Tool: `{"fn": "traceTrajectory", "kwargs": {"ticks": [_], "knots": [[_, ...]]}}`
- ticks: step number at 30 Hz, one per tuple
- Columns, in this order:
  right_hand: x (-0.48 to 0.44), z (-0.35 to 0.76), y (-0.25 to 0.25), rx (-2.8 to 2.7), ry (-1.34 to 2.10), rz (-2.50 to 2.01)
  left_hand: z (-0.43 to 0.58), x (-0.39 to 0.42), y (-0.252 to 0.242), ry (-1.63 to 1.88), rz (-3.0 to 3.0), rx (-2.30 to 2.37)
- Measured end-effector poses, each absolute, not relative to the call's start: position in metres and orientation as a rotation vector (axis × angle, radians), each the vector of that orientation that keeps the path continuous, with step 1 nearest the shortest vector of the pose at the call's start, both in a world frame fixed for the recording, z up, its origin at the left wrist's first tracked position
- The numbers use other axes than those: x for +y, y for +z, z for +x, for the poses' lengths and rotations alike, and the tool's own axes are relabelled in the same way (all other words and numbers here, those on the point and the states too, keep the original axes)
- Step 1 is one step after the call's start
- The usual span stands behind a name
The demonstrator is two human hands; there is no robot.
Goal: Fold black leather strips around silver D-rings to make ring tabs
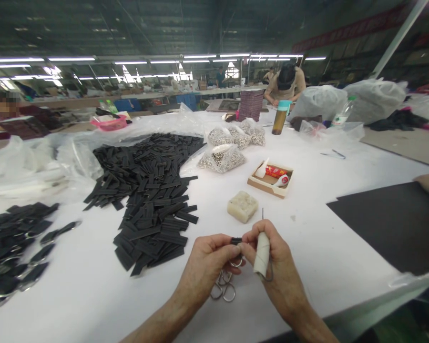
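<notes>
My left hand [209, 259] pinches a short black strip [236, 240] and a metal ring [237, 263] below it. Opposite, the fingertips of my right hand [277, 252] meet the strip's other end. A tool with a pale wrapped handle [261, 255] and a thin metal tip pointing up is also gripped in my right hand. Several loose metal rings [229, 292] lie on the table under my left hand. Just beyond my hands sits a pale wax-like block [242, 206]. Part of the strip and ring is hidden by my fingers.
Black strips [153, 205] form a big pile at left; strips with rings [17, 252] lie farther left. Bags of metal rings [221, 158], a small box with tubes [270, 178] and a bottle [280, 117] stand beyond. Black sheet [389, 224] lies right. A person [286, 83] works opposite.
</notes>
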State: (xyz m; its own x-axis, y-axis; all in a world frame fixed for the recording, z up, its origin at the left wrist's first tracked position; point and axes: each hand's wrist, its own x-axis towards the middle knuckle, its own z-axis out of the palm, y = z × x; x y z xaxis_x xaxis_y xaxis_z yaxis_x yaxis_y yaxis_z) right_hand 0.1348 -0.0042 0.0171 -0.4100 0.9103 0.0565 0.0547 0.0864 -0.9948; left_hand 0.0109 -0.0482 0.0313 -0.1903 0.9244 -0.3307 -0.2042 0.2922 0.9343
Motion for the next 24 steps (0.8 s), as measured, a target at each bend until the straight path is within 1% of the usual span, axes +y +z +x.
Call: {"fn": "traceTrajectory", "kwargs": {"ticks": [12,24], "knots": [[-0.0062,0.1338,0.0179,-1.587,1.391,-0.992,0.0113,-0.0512,0.0278,1.188,0.821,1.325],[-0.0082,0.1332,0.0186,-1.483,1.482,-0.981,0.0082,-0.0482,0.0269,1.188,0.757,1.394]]}}
